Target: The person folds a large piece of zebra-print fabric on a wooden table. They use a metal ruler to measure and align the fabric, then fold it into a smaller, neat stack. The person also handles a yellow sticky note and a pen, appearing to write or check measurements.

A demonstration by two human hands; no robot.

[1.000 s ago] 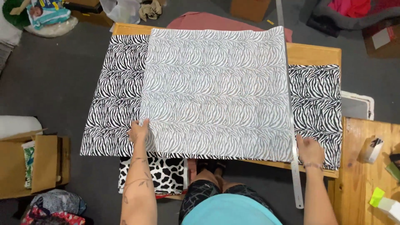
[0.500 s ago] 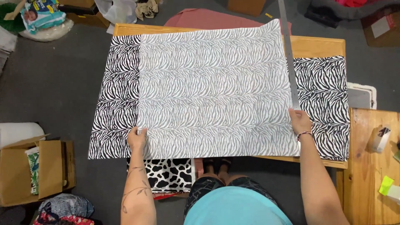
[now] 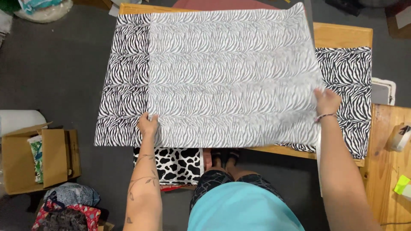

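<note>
Cardboard box (image 3: 40,158) sits off to the left hand's (image 3: 147,125) side, cow-print fabric (image 3: 177,164) just below it. Both hands, right hand (image 3: 327,102) too, pinch the pale zebra-print fabric (image 3: 231,77) stretched between them over a darker zebra-print layer (image 3: 122,85).

Pale grey zebra-print fabric panel (image 3: 231,72), reverse side up, spread flat and overlapping a darker black-and-white zebra-print fabric (image 3: 124,85) that covers the wooden table (image 3: 342,36); its near corners are gripped at both sides.
</note>
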